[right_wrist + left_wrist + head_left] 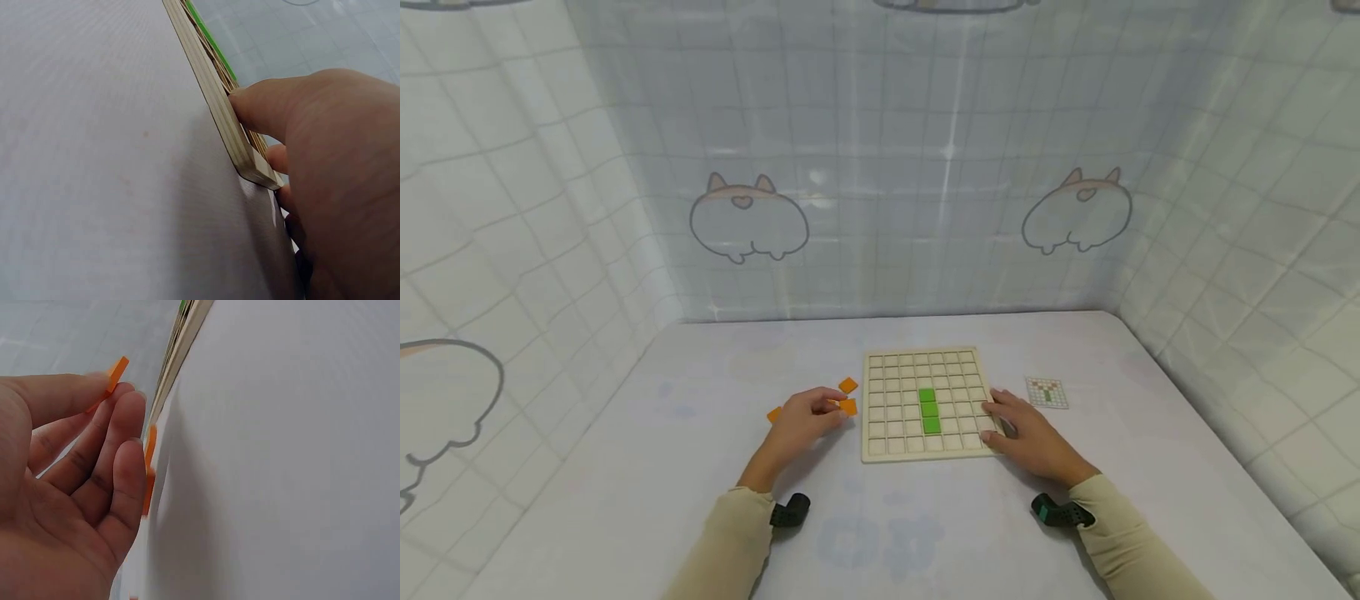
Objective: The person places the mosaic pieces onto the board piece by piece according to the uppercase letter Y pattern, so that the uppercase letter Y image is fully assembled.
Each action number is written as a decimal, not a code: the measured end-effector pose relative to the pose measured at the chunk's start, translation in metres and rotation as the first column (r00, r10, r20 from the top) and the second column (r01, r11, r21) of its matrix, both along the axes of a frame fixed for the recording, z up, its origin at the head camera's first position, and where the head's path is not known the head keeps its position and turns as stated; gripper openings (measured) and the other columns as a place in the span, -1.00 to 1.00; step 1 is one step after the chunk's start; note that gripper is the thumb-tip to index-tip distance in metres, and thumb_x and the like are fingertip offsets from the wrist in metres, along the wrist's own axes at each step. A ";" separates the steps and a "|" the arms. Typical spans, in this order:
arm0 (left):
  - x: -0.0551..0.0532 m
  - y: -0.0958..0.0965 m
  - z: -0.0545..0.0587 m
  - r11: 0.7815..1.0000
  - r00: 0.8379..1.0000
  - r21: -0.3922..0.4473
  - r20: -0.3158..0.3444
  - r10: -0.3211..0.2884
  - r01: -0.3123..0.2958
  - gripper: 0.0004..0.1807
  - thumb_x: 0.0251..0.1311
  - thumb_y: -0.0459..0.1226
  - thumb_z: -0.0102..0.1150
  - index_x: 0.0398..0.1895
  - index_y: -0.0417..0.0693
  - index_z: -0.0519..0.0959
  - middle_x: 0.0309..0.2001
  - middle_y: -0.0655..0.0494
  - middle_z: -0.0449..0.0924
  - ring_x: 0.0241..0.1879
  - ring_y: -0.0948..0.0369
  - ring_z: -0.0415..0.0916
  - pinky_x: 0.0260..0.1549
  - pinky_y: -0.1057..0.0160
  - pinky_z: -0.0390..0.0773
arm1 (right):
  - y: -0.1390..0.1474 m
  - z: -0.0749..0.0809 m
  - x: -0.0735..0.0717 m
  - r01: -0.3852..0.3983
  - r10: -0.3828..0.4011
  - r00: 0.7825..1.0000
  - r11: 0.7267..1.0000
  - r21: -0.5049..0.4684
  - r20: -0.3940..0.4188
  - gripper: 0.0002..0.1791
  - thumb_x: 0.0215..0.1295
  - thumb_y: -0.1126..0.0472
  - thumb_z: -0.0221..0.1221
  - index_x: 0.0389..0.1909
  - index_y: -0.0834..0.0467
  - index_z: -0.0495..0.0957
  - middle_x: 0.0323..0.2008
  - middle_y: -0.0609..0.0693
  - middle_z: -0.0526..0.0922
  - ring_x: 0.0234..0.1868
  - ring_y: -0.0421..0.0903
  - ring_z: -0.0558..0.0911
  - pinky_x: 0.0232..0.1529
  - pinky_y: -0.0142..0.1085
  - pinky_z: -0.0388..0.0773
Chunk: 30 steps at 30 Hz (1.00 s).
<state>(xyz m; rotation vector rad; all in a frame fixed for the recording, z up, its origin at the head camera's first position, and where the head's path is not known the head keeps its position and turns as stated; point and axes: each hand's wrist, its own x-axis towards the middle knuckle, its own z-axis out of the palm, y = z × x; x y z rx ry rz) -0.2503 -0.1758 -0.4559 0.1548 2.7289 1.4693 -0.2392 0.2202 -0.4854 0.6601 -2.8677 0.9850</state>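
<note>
Pinching an orange tile, the left hand is beside the grid board's left edge, right hand spread on its right.

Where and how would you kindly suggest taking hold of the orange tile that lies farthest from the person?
I'd pinch the farthest orange tile by two opposite edges, coming from above and its left. It looks thin and flat on the table, so its edges probably offer the best purchase, and the grid board sits close on its right.
</note>
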 end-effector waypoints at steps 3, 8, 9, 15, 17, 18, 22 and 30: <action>-0.004 0.008 0.002 1.000 1.000 0.012 0.007 -0.010 0.010 -0.69 0.24 -0.28 0.34 0.05 0.00 0.66 -0.30 0.16 0.67 -0.30 0.18 0.56 -0.27 0.22 0.54 | -0.001 0.000 0.000 -0.004 0.004 1.000 1.000 0.001 -0.004 -0.30 0.41 -0.14 0.19 0.41 0.19 0.40 0.51 0.17 0.18 0.52 0.23 0.06 0.37 0.26 0.07; -0.012 0.021 0.003 1.000 1.000 -0.023 -0.020 -0.010 0.010 -0.73 0.26 -0.29 0.32 0.03 0.01 0.67 -0.30 0.19 0.66 -0.31 0.21 0.53 -0.31 0.23 0.52 | -0.001 0.002 0.000 0.001 -0.001 1.000 1.000 0.019 -0.022 -0.31 0.42 -0.12 0.18 0.41 0.20 0.40 0.50 0.17 0.19 0.52 0.23 0.07 0.38 0.25 0.07; -0.013 0.023 0.003 1.000 1.000 -0.029 -0.026 -0.008 0.007 -0.74 0.26 -0.29 0.32 0.02 0.01 0.67 -0.30 0.19 0.66 -0.31 0.20 0.53 -0.32 0.23 0.51 | -0.001 0.002 0.000 0.004 -0.004 1.000 1.000 0.025 -0.024 -0.31 0.42 -0.12 0.18 0.41 0.20 0.40 0.50 0.17 0.19 0.52 0.23 0.08 0.38 0.24 0.07; -0.020 0.036 0.003 1.000 1.000 -0.003 -0.027 0.007 -0.007 -0.75 0.26 -0.29 0.29 0.00 0.00 0.68 -0.27 0.17 0.65 -0.30 0.20 0.55 -0.29 0.21 0.53 | 0.000 0.003 0.001 0.011 -0.011 1.000 0.999 0.030 -0.015 -0.30 0.42 -0.14 0.18 0.41 0.19 0.40 0.50 0.17 0.19 0.52 0.23 0.08 0.38 0.25 0.08; -0.021 0.040 0.002 1.000 1.000 0.026 -0.017 0.004 -0.003 -0.75 0.27 -0.31 0.27 0.00 -0.02 0.68 -0.26 0.14 0.65 -0.32 0.20 0.58 -0.27 0.21 0.56 | -0.001 0.003 0.001 0.015 -0.015 1.000 0.999 0.028 -0.008 -0.30 0.41 -0.15 0.18 0.41 0.18 0.40 0.50 0.17 0.19 0.52 0.23 0.07 0.38 0.25 0.08; -0.022 0.042 0.002 0.999 1.000 0.045 -0.010 0.002 -0.001 -0.75 0.28 -0.32 0.26 0.01 -0.04 0.68 -0.25 0.11 0.65 -0.33 0.20 0.60 -0.27 0.21 0.58 | -0.001 0.003 0.001 0.017 -0.017 1.000 0.999 0.028 -0.006 -0.30 0.41 -0.15 0.18 0.41 0.18 0.40 0.50 0.16 0.19 0.52 0.23 0.07 0.38 0.25 0.08; -0.027 0.048 -0.001 0.997 1.000 0.079 0.002 -0.006 0.005 -0.76 0.28 -0.34 0.25 0.00 -0.07 0.68 -0.23 0.09 0.65 -0.36 0.20 0.59 -0.29 0.23 0.59 | -0.001 0.002 0.001 0.021 -0.021 1.000 0.999 0.028 0.001 -0.30 0.40 -0.16 0.18 0.41 0.17 0.40 0.50 0.16 0.19 0.52 0.23 0.07 0.37 0.26 0.08; -0.035 0.058 0.001 0.995 0.999 0.083 0.013 -0.049 0.048 -0.74 0.29 -0.34 0.23 0.03 -0.04 0.68 -0.21 0.12 0.65 -0.28 0.18 0.55 -0.26 0.24 0.54 | 0.000 0.004 0.001 0.007 -0.007 1.000 1.000 0.017 -0.009 -0.32 0.41 -0.12 0.19 0.40 0.19 0.41 0.50 0.19 0.19 0.51 0.25 0.08 0.37 0.25 0.09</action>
